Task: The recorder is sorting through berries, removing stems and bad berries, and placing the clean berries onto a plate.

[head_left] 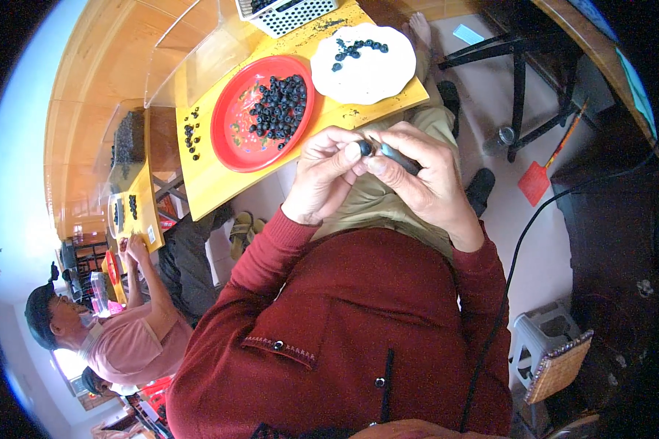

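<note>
Working a dark round piece (365, 148) with a slim tool (400, 158), seemingly | left hand (325, 170): piece pinched in fingertips | right hand (426, 167): tool gripped, fingers curled | piece held between hands, beside yellow table (198, 192) | steady pinch, careful tool placement probably needed next

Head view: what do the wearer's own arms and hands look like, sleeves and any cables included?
The left hand and right hand are bare, without gloves. The left sleeve and right sleeve are long and dark red, matching the top, with snug cuffs at the wrists. A thin black cable runs past the right sleeve.
</note>
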`<state>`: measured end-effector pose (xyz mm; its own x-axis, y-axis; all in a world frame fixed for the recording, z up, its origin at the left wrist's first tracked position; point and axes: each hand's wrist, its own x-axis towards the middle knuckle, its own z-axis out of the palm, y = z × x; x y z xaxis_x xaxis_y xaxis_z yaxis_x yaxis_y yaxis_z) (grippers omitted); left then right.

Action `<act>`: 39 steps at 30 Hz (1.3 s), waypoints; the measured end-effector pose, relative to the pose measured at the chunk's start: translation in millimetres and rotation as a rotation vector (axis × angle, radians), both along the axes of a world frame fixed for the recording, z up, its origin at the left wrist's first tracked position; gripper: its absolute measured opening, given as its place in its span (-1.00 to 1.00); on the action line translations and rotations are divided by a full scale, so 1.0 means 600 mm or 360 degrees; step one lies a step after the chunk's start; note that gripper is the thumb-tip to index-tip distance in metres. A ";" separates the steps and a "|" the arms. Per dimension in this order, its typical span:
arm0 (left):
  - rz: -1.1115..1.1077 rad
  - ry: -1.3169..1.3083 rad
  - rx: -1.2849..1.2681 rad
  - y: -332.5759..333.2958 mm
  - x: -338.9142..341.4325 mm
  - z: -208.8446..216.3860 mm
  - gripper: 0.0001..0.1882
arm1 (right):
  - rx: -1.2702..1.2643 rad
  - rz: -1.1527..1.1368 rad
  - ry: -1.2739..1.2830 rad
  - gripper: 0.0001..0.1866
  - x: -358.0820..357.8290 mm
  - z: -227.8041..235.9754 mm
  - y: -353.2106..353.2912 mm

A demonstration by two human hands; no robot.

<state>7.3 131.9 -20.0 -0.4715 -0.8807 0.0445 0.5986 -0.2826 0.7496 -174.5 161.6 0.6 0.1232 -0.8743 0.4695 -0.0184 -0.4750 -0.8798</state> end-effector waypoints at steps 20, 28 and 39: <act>-0.0036 0.0082 0.0184 0.010 0.030 -0.009 -0.87 | 0.0319 0.0303 0.0030 -0.80 0.025 -0.007 -0.034; 0.0151 -0.0197 0.0524 0.045 0.067 -0.056 -0.85 | 0.0013 0.0016 0.0284 -0.73 0.155 -0.013 -0.181; 0.0079 -0.0309 0.0476 0.053 0.082 -0.082 -0.92 | 0.0173 -0.0396 0.1511 -0.69 0.085 -0.034 -0.289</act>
<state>56.8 163.7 -69.4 -0.4022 -0.8633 -0.3048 0.4715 -0.4807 0.7393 -123.7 -11.6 -19.9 0.2142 -0.9588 0.1864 -0.8276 -0.2795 -0.4867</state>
